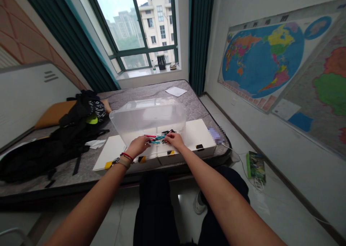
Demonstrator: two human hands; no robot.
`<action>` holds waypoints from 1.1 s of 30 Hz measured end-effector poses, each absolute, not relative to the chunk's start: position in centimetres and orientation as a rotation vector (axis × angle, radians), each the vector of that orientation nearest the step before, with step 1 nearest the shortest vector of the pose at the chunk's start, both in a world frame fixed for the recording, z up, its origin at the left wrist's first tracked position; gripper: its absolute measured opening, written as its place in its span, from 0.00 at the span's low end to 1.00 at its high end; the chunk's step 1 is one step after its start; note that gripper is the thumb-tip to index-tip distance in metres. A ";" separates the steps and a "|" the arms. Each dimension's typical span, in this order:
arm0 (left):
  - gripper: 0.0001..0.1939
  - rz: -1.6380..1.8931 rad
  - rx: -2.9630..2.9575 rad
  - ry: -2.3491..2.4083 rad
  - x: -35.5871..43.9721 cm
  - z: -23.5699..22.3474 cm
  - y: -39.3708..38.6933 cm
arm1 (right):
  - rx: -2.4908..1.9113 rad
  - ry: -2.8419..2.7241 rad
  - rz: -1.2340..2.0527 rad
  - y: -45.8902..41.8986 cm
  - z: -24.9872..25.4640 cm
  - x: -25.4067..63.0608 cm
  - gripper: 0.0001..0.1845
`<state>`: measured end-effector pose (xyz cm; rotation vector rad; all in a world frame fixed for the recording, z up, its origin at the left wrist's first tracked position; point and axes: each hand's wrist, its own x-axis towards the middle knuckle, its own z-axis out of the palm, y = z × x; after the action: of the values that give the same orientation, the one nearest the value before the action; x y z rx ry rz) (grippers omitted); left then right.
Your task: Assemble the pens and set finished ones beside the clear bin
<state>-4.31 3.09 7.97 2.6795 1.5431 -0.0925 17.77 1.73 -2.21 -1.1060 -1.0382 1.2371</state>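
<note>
Reaching forward with both bare hands to a loose heap of pens over a low white box, close by a clear tub. Cannot tell just inside the tub's edge from just in front of it. Bending the fingers of the left hand at the heap's left end, close against the pens; cannot tell a grip from a mere touch. Bringing thumb and fingertips of the right hand near together at the right end; cannot tell a held pen from one only brushed. Showing red, teal and black among the pens, crossed over one another between the two hands. Wearing a watch and a red band on the left wrist. Resting beneath the box, a grey mattress. Lying on it as well: a white sheet beyond the tub, a tissue to the left, and farther left a black bag. Hanging on the right-hand wall, a world map. Standing beyond the mattress, a window between dark green curtains. Lying on the floor to the right, a green packet beside a white cable.
</note>
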 end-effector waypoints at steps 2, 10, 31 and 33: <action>0.11 -0.123 2.696 1.555 -4.3 7.8 2.8 | -1.118 -1.034 1.228 1.7 -2.2 17.8 0.05; 0.13 -0.178 2.700 1.652 -4.2 7.4 2.8 | -1.155 -1.084 1.169 1.9 -2.3 17.8 0.03; 0.16 -0.234 2.588 1.810 -1.8 7.2 2.4 | -1.179 -1.088 1.137 2.3 -3.1 17.5 0.05; 0.14 -0.267 2.642 1.768 -2.0 7.6 2.5 | -1.181 -1.085 1.135 2.2 -3.1 17.5 0.05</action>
<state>-2.00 2.51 7.60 2.6423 1.7677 -0.2670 17.50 2.23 -3.05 -1.1812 -1.0847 1.1347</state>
